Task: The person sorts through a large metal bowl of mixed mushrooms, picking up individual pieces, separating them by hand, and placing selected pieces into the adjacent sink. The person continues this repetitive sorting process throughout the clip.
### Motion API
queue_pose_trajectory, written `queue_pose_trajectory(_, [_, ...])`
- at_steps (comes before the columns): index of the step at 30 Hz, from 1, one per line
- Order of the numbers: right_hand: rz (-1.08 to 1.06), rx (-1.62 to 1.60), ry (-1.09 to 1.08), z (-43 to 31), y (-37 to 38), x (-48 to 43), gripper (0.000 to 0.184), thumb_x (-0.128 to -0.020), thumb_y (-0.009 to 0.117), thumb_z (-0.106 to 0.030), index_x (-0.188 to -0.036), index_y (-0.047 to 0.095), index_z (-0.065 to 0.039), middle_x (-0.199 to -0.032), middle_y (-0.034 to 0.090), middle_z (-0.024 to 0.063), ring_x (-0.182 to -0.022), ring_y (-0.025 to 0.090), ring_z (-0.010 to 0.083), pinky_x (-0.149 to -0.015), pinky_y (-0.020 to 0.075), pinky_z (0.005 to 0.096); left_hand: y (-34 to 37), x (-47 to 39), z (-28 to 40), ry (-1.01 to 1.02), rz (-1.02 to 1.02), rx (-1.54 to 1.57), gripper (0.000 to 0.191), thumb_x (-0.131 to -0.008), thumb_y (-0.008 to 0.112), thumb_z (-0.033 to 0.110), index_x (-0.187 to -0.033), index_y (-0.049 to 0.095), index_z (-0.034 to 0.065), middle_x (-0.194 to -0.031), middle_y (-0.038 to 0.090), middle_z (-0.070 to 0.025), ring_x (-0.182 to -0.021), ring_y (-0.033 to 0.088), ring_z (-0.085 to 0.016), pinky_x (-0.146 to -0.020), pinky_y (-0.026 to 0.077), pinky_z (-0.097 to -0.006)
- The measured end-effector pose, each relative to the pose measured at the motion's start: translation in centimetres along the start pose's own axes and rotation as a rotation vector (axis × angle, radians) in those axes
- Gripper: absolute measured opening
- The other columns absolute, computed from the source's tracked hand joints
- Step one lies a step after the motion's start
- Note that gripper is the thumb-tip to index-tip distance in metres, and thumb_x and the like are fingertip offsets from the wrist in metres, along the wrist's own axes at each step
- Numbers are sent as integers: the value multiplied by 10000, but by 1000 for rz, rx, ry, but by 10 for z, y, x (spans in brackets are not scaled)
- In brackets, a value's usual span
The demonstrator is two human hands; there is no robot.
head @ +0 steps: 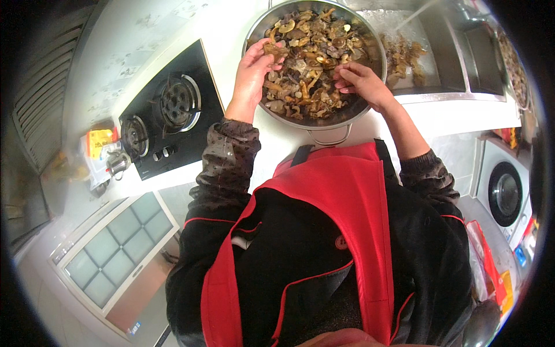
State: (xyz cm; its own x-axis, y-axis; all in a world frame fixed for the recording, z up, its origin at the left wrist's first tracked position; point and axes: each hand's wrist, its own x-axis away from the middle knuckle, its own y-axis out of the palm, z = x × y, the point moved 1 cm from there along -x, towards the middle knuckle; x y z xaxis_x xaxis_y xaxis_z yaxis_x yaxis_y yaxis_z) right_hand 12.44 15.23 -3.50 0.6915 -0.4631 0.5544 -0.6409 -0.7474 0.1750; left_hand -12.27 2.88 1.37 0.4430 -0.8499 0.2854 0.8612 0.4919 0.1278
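A wide stainless-steel pan [357,110] with loop handles stands on the white counter in front of me. Wet brown and pale mushroom pieces [310,65] fill much of it. Above the pan's left side, my left hand [256,60] pinches a brown mushroom piece [275,51] between thumb and fingers. My right hand [362,82] hovers at the pan's right side, close over the mushrooms, with its fingers drawn together. Whether anything small sits between those fingertips is hidden.
Water runs into a steel sink [433,52] at the right, where more mushroom pieces [403,58] lie. On the left is a black gas hob [149,149], with a metal pot [118,163] and a yellow-and-white bag [100,143] beyond. A front-loading washing machine [482,184] stands lower right.
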Motion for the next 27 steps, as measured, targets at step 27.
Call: queue_pose_trajectory(27, [277, 30, -398, -15, -51, 30, 225, -927, 647, -100, -1149, 672, -69, -935, 670, 18, -853, 608, 99, -749, 496, 247, 90, 25, -23, 3, -275, 121, 326, -976, 566, 50, -1297, 532, 5, -1187, 610, -88, -1037, 643, -177, -925, 529, -312])
